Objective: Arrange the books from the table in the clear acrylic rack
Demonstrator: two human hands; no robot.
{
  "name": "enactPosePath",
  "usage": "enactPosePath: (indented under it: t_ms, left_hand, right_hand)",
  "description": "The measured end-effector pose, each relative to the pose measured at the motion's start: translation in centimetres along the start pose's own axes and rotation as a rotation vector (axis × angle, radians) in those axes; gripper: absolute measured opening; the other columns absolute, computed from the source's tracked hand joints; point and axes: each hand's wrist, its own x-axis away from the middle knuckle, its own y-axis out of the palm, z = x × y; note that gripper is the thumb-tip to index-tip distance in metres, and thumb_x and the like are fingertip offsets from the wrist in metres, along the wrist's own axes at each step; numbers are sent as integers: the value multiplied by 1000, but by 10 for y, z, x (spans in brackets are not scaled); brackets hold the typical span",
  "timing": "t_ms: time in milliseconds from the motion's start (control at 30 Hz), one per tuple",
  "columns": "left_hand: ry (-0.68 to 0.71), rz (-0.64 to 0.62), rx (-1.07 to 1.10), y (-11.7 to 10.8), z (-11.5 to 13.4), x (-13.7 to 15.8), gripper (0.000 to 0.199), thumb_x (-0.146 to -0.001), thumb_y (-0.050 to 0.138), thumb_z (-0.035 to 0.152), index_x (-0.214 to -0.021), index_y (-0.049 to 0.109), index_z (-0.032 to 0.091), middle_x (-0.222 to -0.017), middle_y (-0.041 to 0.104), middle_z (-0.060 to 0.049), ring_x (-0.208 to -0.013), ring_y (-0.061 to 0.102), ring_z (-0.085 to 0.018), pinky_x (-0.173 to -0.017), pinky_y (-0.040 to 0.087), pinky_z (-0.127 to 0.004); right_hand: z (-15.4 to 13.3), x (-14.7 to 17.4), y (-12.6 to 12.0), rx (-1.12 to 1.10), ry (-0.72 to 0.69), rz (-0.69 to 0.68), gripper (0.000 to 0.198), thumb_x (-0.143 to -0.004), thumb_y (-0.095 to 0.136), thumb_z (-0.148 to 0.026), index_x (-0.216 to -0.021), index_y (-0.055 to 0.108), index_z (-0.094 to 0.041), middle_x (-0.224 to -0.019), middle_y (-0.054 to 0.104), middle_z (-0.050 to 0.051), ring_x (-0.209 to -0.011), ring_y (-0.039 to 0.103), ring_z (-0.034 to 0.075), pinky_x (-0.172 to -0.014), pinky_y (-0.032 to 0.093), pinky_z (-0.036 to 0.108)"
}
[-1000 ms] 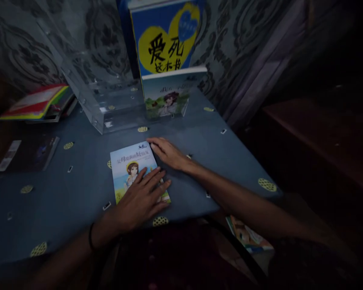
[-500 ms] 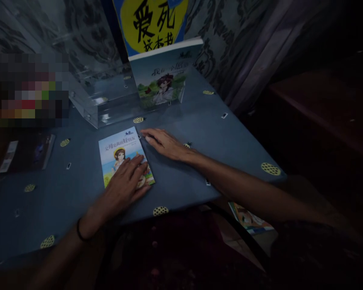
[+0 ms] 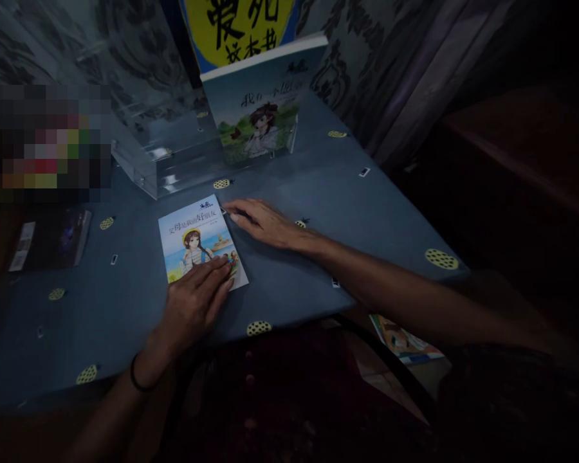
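Note:
A book (image 3: 190,238) with a light blue cover and a drawn figure in a yellow hat lies on the table. My left hand (image 3: 197,292) rests over its lower part, fingers stretched across the cover and hiding the bottom edge. A pale strip of page shows at the book's lower right corner, beside my fingertips. Just right of the book's upper right edge, my right hand (image 3: 263,222) lies on the tabletop with fingers extended. Its fingertips are close to the edge, and nothing is seen in it.
Behind the book, another book (image 3: 265,96) stands upright beside a clear acrylic stand (image 3: 145,177). A blue and yellow book (image 3: 244,29) rises behind that. A dark book (image 3: 53,241) lies left on the pineapple-patterned table (image 3: 386,231). More printed matter (image 3: 405,337) is below the table's right edge.
My left hand has slid slightly down and left on the cover, and a pale page strip now shows at the lower right corner. My right hand stays nearly still. The view shifts slightly.

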Motion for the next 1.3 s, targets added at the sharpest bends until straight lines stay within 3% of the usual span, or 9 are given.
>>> enactPosePath:
  t_ms: [400, 633, 833, 967, 1100, 1167, 1300]
  left_hand:
    - [52, -3, -76, 8, 4, 5, 22, -98, 54, 16, -115, 67, 12, -116, 75, -12, -108, 72, -23, -88, 63, -37]
    - [49, -105, -95, 8, -4, 0, 24, -100, 53, 30, -116, 64, 16, -117, 72, -11, -112, 66, -25, -94, 58, -41]
    - [-63, -240, -207, 24, -27, -25, 43, -100, 50, 44, -136, 56, 19, -147, 53, -17, -140, 44, -39, -109, 42, -60]
    - [-65, -272, -216, 26, -35, -25, 43, -101, 47, 48, -135, 56, 23, -151, 48, -16, -144, 40, -38, -110, 40, -61]
    - [2, -294, -158, 11, -35, -13, 36, -101, 45, 47, -122, 62, 22, -141, 56, -14, -139, 45, -35, -108, 44, -55]
    - [7, -300, -136, 2, -34, -12, 30, -101, 47, 44, -113, 64, 22, -130, 61, -13, -127, 54, -34, -102, 49, -52]
    - [-144, -325, -213, -5, -33, -34, 25, -100, 48, 36, -118, 58, 20, -108, 64, -11, -97, 62, -27, -81, 56, -41]
  right_hand:
    - [-1, 1, 2, 21, 4, -5, 35, -104, 40, -32, -133, 57, -20, -126, 68, 9, -118, 60, 24, -105, 44, 44]
    - [-3, 2, 2, -3, 8, 11, 35, -104, 38, -30, -131, 58, -20, -129, 67, 11, -121, 59, 25, -107, 44, 47]
    - [0, 1, 3, -3, -7, 35, 35, -104, 38, -28, -132, 58, -21, -130, 67, 11, -124, 58, 24, -108, 45, 48]
    - [-1, 2, 2, -7, 4, 28, 35, -104, 38, -29, -132, 58, -21, -131, 66, 11, -125, 58, 24, -108, 46, 48]
    - [-4, 3, 1, -7, 20, 28, 34, -104, 40, -28, -131, 59, -22, -130, 67, 12, -123, 59, 26, -107, 46, 51]
    - [-5, 3, 1, -14, 28, 33, 34, -104, 40, -29, -131, 59, -22, -128, 67, 11, -122, 59, 26, -107, 45, 51]
    - [-4, 2, 3, -18, 27, 59, 33, -104, 39, -28, -129, 61, -24, -124, 68, 10, -119, 60, 25, -107, 46, 50]
